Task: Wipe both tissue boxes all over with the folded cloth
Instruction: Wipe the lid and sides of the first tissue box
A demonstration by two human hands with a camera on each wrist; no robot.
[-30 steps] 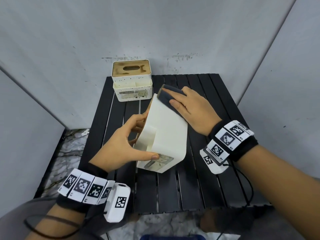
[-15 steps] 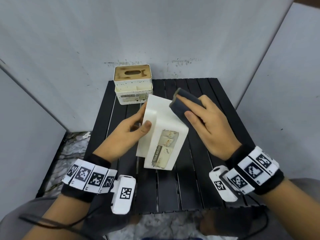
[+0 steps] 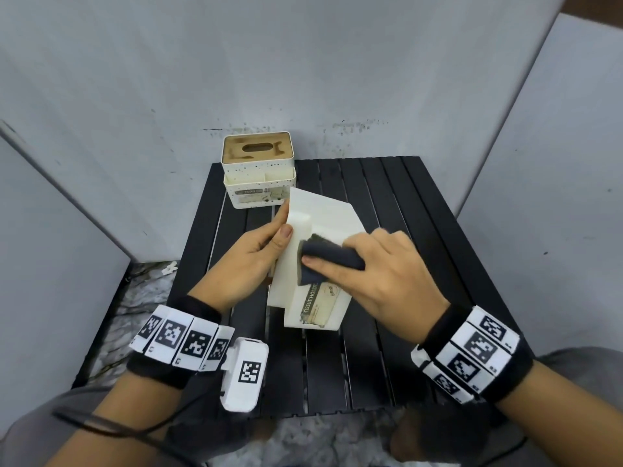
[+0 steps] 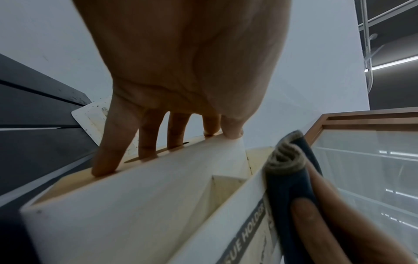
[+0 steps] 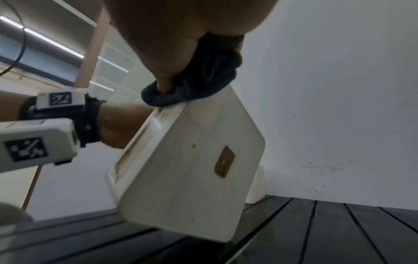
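Black slatted tabletop [image 3: 397, 210], grey wall panels on three sides. Left to right:

Left hand [image 3: 249, 264] grips the left side of the near tissue box [image 3: 323, 214]. Thumb lies on the white upper face; left wrist view shows the fingers [image 4: 108, 151] spread apart and curled over the box's wood-coloured face, two of them at the slot, tips touching. Marker band and white camera block on that wrist.

Back left of the tabletop, against the wall: second tissue box [image 3: 258, 173], upright, white speckled, wooden lid with oval slot facing up, label side toward the person. Untouched by either hand; the near box's far corner overlaps it in the head view, contact cannot be told.

Near box sits centre, turned on its side and tilted. Long axis runs from the person toward the far wall, leaning slightly left at the far end. Labelled "TISSUE HOLDER" panel faces the person and up. Right wrist view shows only its lower near edge meeting the tabletop, the plain white bottom face with a brown patch facing right.

Folded cloth [image 3: 332, 261], dark blue-grey, bunched on the box's upper edge just above the label. Right hand [image 3: 391, 274] clamps it: thumb across the front, fingers [image 3: 381, 237] curled over the back, pressing it on the box. Slight blur at the knuckles.
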